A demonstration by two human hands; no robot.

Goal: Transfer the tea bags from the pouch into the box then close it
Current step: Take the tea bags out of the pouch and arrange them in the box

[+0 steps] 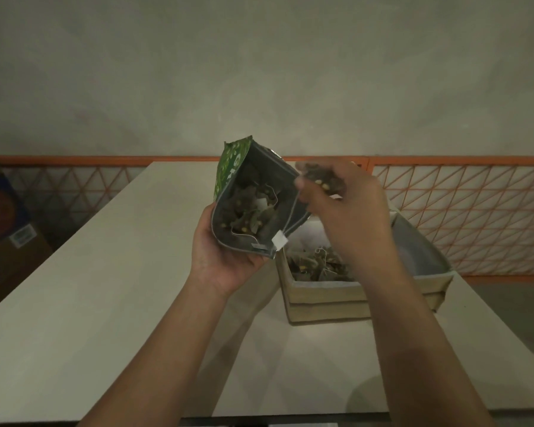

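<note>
My left hand (pixel 225 257) grips the bottom of a green foil pouch (pixel 253 195), which is tilted with its open mouth toward me; several tea bags show inside it. Just right of the pouch's rim, my right hand (pixel 346 208) pinches a tea bag (pixel 319 178). Its string runs down to a white paper tag (pixel 279 241) hanging at the pouch's lower edge. Below my right hand stands the open beige box (pixel 327 298) with several tea bags (pixel 321 263) in it. The box's grey-lined lid (pixel 420 248) is folded back to the right.
The box stands on a pale table (pixel 105 288) whose front edge runs along the bottom of the view. An orange lattice rail (pixel 463 217) runs behind the table. A cardboard carton (pixel 7 232) sits on the floor at the far left.
</note>
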